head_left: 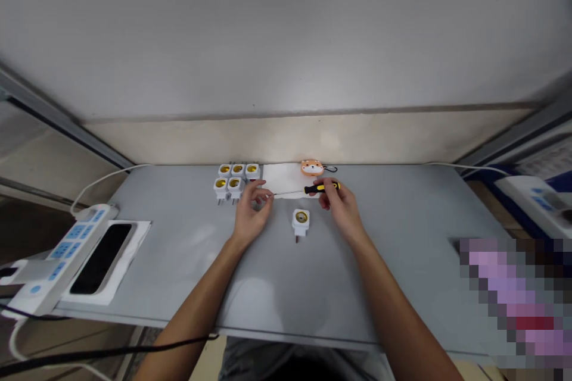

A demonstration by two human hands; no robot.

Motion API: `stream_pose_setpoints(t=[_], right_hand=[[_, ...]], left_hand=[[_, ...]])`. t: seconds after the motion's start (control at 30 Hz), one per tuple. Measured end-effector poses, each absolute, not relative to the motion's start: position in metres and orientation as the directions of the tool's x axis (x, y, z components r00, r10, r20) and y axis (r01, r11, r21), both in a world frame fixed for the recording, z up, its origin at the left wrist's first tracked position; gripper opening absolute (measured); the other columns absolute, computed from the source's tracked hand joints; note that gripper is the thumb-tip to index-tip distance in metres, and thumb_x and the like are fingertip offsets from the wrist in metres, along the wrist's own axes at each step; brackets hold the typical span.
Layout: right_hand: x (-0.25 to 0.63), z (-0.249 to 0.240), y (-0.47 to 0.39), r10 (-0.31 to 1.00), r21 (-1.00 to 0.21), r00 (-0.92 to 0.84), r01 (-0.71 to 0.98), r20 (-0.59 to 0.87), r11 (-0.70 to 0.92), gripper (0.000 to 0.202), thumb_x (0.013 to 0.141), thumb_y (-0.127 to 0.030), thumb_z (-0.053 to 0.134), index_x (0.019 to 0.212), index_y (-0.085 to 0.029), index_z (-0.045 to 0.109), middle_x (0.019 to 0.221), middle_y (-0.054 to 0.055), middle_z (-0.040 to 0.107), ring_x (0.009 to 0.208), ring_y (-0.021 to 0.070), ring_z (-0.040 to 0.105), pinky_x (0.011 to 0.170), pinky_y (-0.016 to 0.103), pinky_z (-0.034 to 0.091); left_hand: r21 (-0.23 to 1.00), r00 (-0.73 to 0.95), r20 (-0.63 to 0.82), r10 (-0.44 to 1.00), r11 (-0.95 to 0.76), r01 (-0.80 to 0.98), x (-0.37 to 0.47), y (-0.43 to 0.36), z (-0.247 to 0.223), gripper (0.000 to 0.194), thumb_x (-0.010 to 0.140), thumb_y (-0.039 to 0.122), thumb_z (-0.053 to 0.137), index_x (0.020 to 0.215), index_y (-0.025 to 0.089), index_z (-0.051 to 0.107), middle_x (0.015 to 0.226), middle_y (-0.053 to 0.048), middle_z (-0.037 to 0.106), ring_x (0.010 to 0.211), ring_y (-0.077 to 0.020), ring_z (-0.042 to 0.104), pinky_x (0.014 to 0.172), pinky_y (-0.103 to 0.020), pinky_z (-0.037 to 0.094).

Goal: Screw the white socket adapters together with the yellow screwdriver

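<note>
My right hand (338,199) is closed around the black and yellow handle of a screwdriver (322,188), held nearly level with its thin shaft pointing left. The tip reaches the fingertips of my left hand (253,208), whose thumb and fingers are curled together there. Anything small between those fingertips is too tiny to make out. Below and between both hands, a white lamp socket adapter (301,220) with a gold-coloured threaded inside rests on the table, its plug pins toward me. Several similar socket adapters (236,186) stand in two rows just left of my left hand.
A white sheet (283,177) lies behind the screwdriver, with an orange animal-face case (311,167) and black carabiner at its right end. On the left of the grey table (402,220) are a power strip (67,250) and a phone (102,259). A blurred purple patch covers the right.
</note>
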State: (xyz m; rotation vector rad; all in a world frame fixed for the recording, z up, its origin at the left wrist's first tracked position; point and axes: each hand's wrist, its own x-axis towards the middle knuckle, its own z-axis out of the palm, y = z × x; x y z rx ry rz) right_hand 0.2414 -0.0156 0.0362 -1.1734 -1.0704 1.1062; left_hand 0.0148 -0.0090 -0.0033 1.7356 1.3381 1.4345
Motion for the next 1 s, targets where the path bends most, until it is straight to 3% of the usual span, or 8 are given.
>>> stream_pose_setpoints(t=[0.27, 0.47, 0.7, 1.0], right_hand=[[0.241, 0.037, -0.016, 0.989, -0.997, 0.139, -0.059, 0.046, 0.054, 0.053, 0.090, -0.070, 0.061, 0.094, -0.019, 0.072, 0.073, 0.002, 0.069, 0.055, 0.0105, 0.046, 0.055, 0.027, 0.036], [0.242, 0.043, -0.016, 0.952, -0.984, 0.269, -0.063, 0.146, 0.168, 0.048, 0.086, -0.068, 0.067, 0.090, -0.021, 0.066, 0.072, 0.000, 0.062, 0.056, 0.0113, 0.051, 0.050, 0.025, 0.040], [0.241, 0.060, -0.033, 0.819, -0.921, 0.428, 0.104, 0.382, 0.376, 0.038, 0.094, -0.058, 0.062, 0.080, -0.023, 0.058, 0.066, -0.004, 0.053, 0.056, 0.0108, 0.047, 0.050, 0.024, 0.042], [0.240, 0.061, -0.042, 0.760, -0.857, 0.410, 0.344, 0.505, 0.384, 0.029, 0.096, -0.047, 0.060, 0.079, -0.024, 0.060, 0.066, -0.001, 0.058, 0.058, 0.0135, 0.053, 0.054, 0.027, 0.045]], left_hand=[[0.772, 0.023, 0.496, 0.868, -0.453, 0.445, 0.015, -0.010, 0.001, 0.033, 0.093, 0.022, 0.065, 0.125, 0.023, 0.058, 0.090, -0.001, 0.075, 0.080, -0.0150, 0.067, 0.077, -0.030, 0.052], [0.680, 0.166, 0.558, 0.813, -0.563, 0.470, 0.022, -0.025, 0.006, 0.031, 0.092, 0.019, 0.066, 0.123, 0.024, 0.063, 0.091, -0.001, 0.077, 0.088, -0.0180, 0.072, 0.090, -0.036, 0.054], [0.874, 0.114, 0.419, 0.901, -0.434, 0.217, 0.047, -0.042, 0.012, 0.038, 0.090, 0.023, 0.074, 0.124, 0.023, 0.058, 0.086, -0.001, 0.076, 0.083, -0.0174, 0.068, 0.084, -0.033, 0.052], [0.889, 0.313, 0.266, 0.912, -0.357, 0.287, 0.033, -0.033, 0.007, 0.072, 0.083, 0.031, 0.085, 0.145, 0.028, 0.049, 0.131, -0.010, 0.068, 0.105, -0.0217, 0.065, 0.092, -0.036, 0.052]])
